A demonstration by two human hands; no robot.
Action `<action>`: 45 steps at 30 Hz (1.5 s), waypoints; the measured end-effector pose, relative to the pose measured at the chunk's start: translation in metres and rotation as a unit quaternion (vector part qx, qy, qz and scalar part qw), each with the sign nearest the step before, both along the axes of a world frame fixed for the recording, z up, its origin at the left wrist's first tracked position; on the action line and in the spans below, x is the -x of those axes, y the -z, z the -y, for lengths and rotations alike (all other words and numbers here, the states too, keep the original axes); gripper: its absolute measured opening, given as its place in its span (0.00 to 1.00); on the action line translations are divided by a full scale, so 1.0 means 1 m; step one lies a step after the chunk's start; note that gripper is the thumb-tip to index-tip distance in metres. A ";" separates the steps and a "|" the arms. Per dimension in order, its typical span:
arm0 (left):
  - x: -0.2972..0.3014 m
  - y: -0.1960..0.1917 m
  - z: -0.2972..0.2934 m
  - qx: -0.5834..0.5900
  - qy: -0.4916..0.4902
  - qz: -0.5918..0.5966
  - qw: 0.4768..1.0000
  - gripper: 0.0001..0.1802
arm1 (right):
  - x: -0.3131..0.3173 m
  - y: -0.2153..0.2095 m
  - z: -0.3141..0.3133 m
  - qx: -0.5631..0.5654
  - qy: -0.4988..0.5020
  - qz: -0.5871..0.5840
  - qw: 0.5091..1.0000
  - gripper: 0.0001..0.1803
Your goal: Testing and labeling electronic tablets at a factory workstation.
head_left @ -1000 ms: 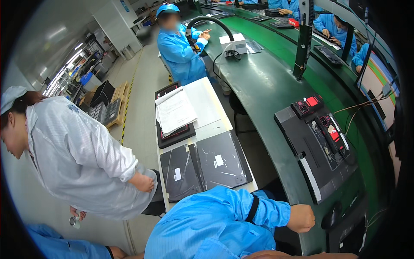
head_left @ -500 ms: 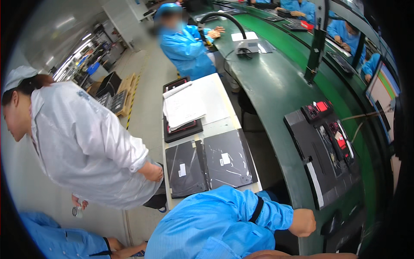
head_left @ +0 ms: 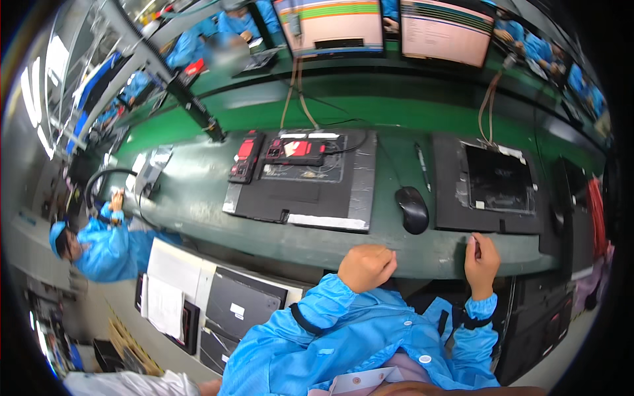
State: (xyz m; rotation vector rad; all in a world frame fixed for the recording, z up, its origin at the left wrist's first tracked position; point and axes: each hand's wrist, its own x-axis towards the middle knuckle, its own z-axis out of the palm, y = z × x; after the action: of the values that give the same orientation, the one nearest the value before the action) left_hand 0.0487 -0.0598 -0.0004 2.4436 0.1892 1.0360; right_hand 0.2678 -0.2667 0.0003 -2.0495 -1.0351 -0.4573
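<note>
Centrally, mouse: rounded black plastic computer mouse, lying on the green bench beyond and between the hands.
Left hand: fingers curled into a fist by the near edge, nothing visible in it.
Right hand: fingers folded in, thumb alongside; contents cannot be told.
Right-hand pad: flat black rectangular pad, bearing a dark glossy panel.
Left-hand board: broad black board, under two red-and-black devices.

The wearer's two hands, two lit monitors, two black boards, two red-and-black devices, one pen
</note>
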 end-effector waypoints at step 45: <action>0.010 0.001 -0.005 0.009 -0.062 -0.058 0.996 0.21 | -0.018 -0.035 0.015 -0.062 -0.067 -0.090 0.992 0.05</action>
State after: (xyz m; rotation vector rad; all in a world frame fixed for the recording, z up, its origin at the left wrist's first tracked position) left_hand 0.0391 -0.0549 -0.0015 2.5049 0.3901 0.9383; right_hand 0.2860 -0.2818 0.0349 -1.8610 -1.0016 -0.2549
